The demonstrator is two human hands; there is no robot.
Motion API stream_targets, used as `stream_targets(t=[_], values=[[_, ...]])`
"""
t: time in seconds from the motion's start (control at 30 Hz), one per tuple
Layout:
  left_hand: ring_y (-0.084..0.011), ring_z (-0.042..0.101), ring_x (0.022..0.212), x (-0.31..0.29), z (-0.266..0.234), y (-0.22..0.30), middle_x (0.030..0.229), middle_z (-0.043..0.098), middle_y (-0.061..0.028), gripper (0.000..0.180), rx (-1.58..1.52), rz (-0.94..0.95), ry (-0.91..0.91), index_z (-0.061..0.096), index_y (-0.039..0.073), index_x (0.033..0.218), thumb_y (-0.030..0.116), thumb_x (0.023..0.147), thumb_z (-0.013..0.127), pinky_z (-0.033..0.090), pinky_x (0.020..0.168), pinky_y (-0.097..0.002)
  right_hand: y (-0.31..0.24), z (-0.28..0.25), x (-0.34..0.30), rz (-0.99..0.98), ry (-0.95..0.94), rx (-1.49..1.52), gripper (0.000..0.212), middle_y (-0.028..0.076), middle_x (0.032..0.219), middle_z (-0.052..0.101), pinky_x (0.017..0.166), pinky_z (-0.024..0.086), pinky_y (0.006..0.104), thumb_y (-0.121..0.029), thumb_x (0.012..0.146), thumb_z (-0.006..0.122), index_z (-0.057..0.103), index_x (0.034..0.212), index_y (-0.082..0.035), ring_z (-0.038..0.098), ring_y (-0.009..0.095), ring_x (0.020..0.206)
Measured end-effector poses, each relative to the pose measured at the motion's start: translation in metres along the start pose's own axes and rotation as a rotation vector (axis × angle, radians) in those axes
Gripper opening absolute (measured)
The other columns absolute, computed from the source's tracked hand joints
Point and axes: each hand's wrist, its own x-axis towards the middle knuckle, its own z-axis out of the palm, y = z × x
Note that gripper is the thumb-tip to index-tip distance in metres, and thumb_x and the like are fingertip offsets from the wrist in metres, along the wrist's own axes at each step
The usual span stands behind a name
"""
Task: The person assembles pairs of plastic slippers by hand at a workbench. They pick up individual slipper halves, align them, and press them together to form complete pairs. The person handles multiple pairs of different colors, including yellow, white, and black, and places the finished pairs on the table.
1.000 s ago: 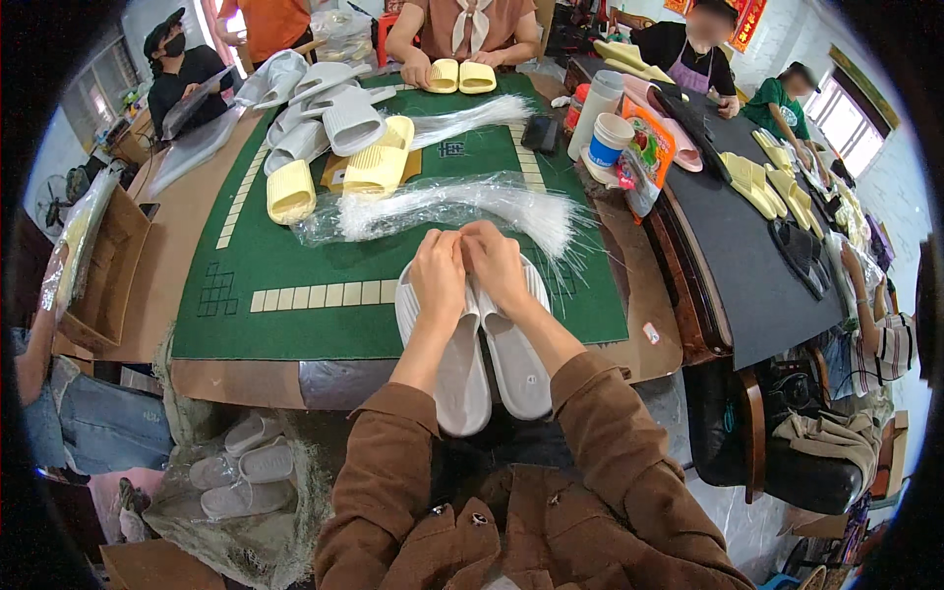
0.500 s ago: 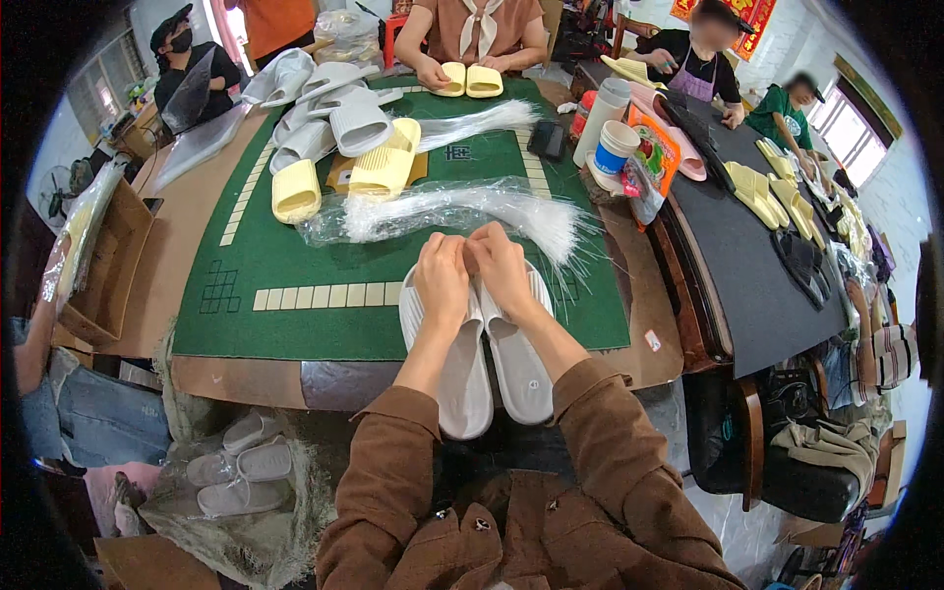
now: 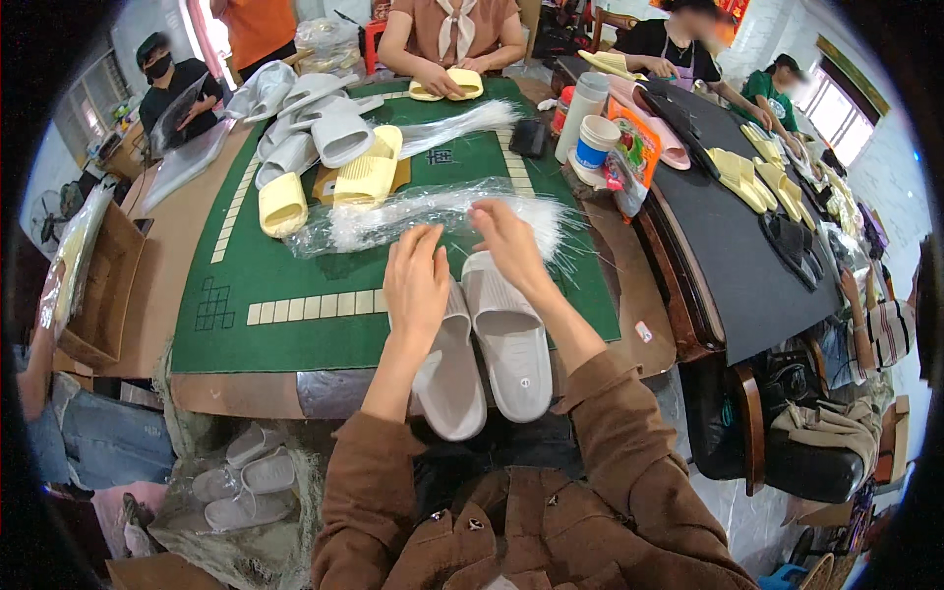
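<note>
A person in a brown jacket works at the near edge of a green-topped surface (image 3: 295, 334), where a pair of pale grey slippers (image 3: 487, 344) lies side by side, heels overhanging the edge toward the wearer. The left hand (image 3: 415, 285) rests on the toe end of the left slipper, fingers loosely spread and holding nothing that can be made out. The right hand (image 3: 503, 241) hovers just beyond the right slipper's toe, fingers pinched at the clear plastic fastener strands (image 3: 433, 211) that lie in a long bundle across the surface; whether a strand is gripped cannot be told. Farther on, a heap of grey and yellow slippers (image 3: 324, 147) sits to the left, with a blue-banded paper cup (image 3: 594, 143) and a white bottle (image 3: 580, 103) to the right. At the far edge, another person's hands press a yellow pair (image 3: 444, 87). Below the surface on the near left, more grey slippers (image 3: 241, 477) lie in a sack.
</note>
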Motion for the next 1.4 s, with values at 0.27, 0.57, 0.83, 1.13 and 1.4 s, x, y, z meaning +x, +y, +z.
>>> stream_targets(t=[0.27,0.57,0.83,1.13,1.4], values=[[-0.0385,0.023,0.14,-0.094,-0.004,0.088,0.146,0.035,-0.014,0.044,0.12,0.125,-0.394,0.061,0.006,0.118,0.015,0.076,0.07,0.011,0.107,-0.0684,0.018,-0.057,-0.066,-0.204,0.026,-0.432,0.019,0.019,0.096,0.065,0.078,0.049,0.044,-0.013,0.09,0.057,0.063,0.1,0.002,0.062,0.036,0.089],[-0.0403,0.034,0.129,-0.113,-0.031,0.073,0.138,0.037,-0.0232,0.059,0.261,0.022,-0.346,0.053,0.009,0.132,0.016,0.077,0.07,0.028,0.102,-0.0566,0.009,-0.076,-0.103,-0.176,-0.071,-0.335,0.018,0.016,0.105,0.061,0.086,0.047,0.0408,-0.01,0.09,0.059,0.062,0.105,0.001,0.058,0.034,0.1],[-0.0391,0.045,0.118,-0.119,-0.03,0.051,0.126,0.048,-0.0212,0.049,0.325,0.012,-0.374,0.057,0.009,0.125,0.014,0.077,0.065,0.034,0.098,-0.0521,-0.015,-0.088,-0.116,-0.14,-0.157,-0.297,0.018,0.015,0.11,0.061,0.083,0.05,0.0378,-0.008,0.09,0.06,0.062,0.106,0.0,0.062,0.032,0.098],[-0.0353,0.05,0.121,-0.119,-0.117,-0.098,0.133,0.051,-0.0192,0.049,0.636,-0.197,-0.219,0.057,0.007,0.123,0.003,0.074,0.057,0.039,0.1,-0.0465,-0.033,-0.174,-0.121,-0.122,0.056,-0.449,0.017,0.015,0.101,0.066,0.082,0.051,0.0353,-0.004,0.088,0.06,0.064,0.103,0.001,0.064,0.028,0.094],[-0.0386,0.052,0.12,-0.088,-0.252,-0.327,0.142,0.043,-0.0194,0.047,1.039,-0.456,-0.127,0.046,0.009,0.132,-0.001,0.086,0.045,0.047,0.094,-0.0459,-0.033,-0.255,-0.132,0.049,0.272,-0.404,0.02,0.011,0.098,0.068,0.073,0.053,0.0296,-0.008,0.095,0.052,0.065,0.105,0.003,0.067,0.017,0.088]])
